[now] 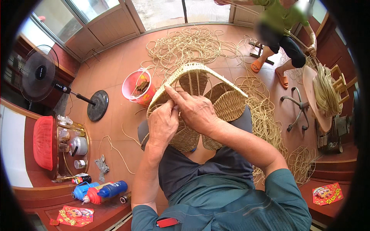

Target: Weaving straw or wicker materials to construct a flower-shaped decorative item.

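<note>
A tan woven cord piece (230, 105) rests across my lap, with a pale wrapped rim and several petal-shaped woven panels. At its left side my left hand (163, 122) is closed in a pinch close to the rim; whatever sits between its fingertips is hidden. My right hand (195, 112) lies over the woven piece just beside it, index finger stretched along the rim and the other fingers curled in against it. Both hands are nearly touching. Loose strands stick out by the rim's left edge.
A pink bucket (135, 87) stands left of the woven piece. Loose tan cord (185, 45) covers the floor ahead and to the right. Farther left are a black fan (98, 105) and a rack (79, 146); flasks (111, 189) lie below. Another person (285, 23) handles cord at upper right.
</note>
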Available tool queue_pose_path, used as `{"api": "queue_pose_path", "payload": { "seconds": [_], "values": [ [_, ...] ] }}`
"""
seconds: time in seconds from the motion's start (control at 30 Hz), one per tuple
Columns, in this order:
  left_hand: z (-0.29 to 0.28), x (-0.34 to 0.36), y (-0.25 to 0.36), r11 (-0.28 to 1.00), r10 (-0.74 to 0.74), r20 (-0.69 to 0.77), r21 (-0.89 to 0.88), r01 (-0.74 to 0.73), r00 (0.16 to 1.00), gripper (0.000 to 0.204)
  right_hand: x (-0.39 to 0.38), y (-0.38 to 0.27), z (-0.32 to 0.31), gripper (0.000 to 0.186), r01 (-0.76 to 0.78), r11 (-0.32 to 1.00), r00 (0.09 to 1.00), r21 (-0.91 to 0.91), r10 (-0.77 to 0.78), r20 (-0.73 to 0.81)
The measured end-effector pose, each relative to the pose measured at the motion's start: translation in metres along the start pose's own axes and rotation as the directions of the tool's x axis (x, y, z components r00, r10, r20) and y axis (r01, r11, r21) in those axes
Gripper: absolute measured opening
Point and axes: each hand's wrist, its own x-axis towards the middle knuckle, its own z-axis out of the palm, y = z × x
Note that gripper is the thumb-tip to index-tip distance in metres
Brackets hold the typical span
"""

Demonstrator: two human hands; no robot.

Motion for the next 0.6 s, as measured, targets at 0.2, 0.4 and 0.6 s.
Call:
{"api": "queue_pose_path", "payload": {
  "seconds": [0.2,0.4,0.6],
  "values": [
    [-0.002,0.007,0.007,0.999,-0.032,-0.028,0.040,0.033,0.999,0.014,0.003,0.000,-0.008,0.095,-0.018,1.000,0.997,0.011,0.017,0.073],
    [0.007,-0.008,0.020,0.900,0.234,-0.292,0.426,-0.093,0.927,0.016,-0.006,0.007,-0.036,0.063,-0.334,0.809,0.942,0.484,0.306,0.138],
    [0.060,-0.025,0.059,0.919,0.383,-0.230,0.192,-0.344,0.895,0.027,-0.045,0.046,-0.076,0.043,-0.400,0.205,0.868,0.893,0.396,0.298]
  ]
}}
